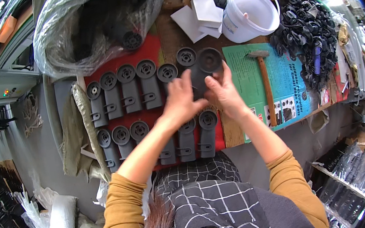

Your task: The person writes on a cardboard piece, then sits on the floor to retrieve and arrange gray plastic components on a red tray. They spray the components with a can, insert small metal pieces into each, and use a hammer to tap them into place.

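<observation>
My right hand (pixel 223 90) grips a dark grey plastic part (pixel 209 60) with a round disc-shaped end, its thumb along the side. Just left of it my left hand (pixel 180 99) hovers over the upper row, slightly blurred, with thumb and fingers apart. Similar round-headed plastic parts (pixel 148 85) stand side by side in two rows on the red cloth (pixel 152 48). My left forearm and hand cover some of them. Near the held part lies another round head (pixel 186 56), its lower body partly hidden by my hands.
A hammer (pixel 266 88) lies on a green and blue printed cardboard sheet (pixel 242 77). Behind it stand a white bucket (pixel 244 21), white cards (pixel 206 12) and a heap of small black parts (pixel 302 22). At the back left bulges a clear plastic bag (pixel 57 38) holding dark parts.
</observation>
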`<action>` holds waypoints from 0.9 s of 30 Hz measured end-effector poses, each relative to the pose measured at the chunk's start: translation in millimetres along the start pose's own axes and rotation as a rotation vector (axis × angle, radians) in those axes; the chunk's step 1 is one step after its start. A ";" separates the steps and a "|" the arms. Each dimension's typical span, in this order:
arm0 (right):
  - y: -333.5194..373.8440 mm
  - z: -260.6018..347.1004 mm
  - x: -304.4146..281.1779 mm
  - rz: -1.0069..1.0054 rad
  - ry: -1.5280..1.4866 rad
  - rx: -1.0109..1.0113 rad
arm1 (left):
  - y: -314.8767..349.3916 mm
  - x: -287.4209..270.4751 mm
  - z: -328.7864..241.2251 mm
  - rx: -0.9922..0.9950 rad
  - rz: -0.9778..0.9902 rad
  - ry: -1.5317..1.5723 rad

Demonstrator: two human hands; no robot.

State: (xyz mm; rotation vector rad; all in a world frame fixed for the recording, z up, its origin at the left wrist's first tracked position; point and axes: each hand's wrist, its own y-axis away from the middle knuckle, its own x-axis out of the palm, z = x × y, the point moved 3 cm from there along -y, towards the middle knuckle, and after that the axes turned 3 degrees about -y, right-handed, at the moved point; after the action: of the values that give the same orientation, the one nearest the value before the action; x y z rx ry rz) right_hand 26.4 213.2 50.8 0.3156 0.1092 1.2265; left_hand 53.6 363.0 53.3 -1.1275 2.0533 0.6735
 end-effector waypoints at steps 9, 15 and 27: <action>-105.7 -68.6 -74.2 -0.090 0.404 -0.174 | -5.3 12.3 43.9 0.206 0.253 -0.394; -180.2 -39.9 -10.7 -0.221 -0.181 0.165 | 0.6 9.9 55.2 0.285 0.035 -0.176; -226.8 -14.2 50.4 -0.215 -0.597 0.202 | -28.8 -64.7 125.5 -0.037 -0.363 0.025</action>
State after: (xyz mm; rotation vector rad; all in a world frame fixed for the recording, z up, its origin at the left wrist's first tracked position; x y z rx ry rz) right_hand 245.5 194.9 -25.4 0.8123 -0.2453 0.8691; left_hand 143.5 470.8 21.2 -1.4879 1.7941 0.5179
